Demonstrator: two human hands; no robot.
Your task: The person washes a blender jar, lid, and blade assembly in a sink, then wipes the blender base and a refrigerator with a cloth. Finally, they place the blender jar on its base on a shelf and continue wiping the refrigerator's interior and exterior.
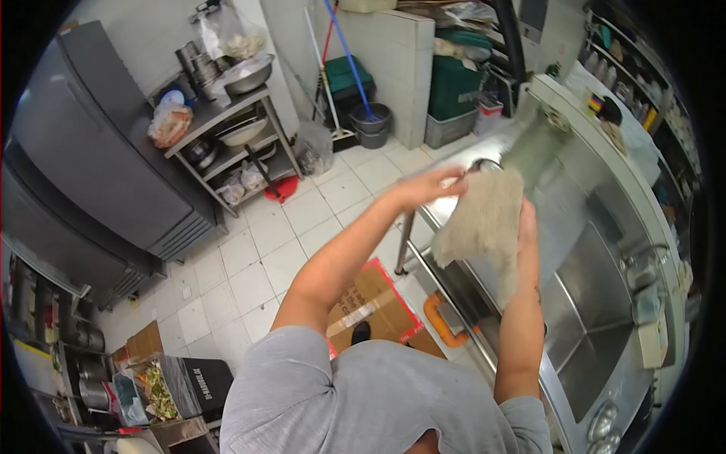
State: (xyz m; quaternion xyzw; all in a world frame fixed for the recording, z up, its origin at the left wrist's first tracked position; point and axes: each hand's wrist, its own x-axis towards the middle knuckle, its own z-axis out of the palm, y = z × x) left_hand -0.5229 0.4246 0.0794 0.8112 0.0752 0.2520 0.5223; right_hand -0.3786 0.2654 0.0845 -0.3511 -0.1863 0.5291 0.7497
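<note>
Currently, both hands hold a beige cloth (484,223) above the near edge of the stainless steel sink (597,333). The left hand (432,185) grips the cloth's upper corner, fingers clamped on the fabric. The right hand (527,219) lies behind the cloth's right edge; most of it is hidden, so the state of its fingers cannot be told. The cloth hangs flat and partly blurred, its top edge level with a blurred greenish object (533,147) just behind it.

Legible writing is limited. A black box (200,382) at lower left carries white lettering along one side, too small to read with confidence. A flattened cardboard carton (374,303) with red edging lies on the tiled floor (249,265) beside the sink; its printed marks are illegible.

A metal shelf rack (227,136) holding bowls and bags stands against the far wall, well apart from the hands. A blue-handled mop (349,57) rests in a grey bucket (370,125).
</note>
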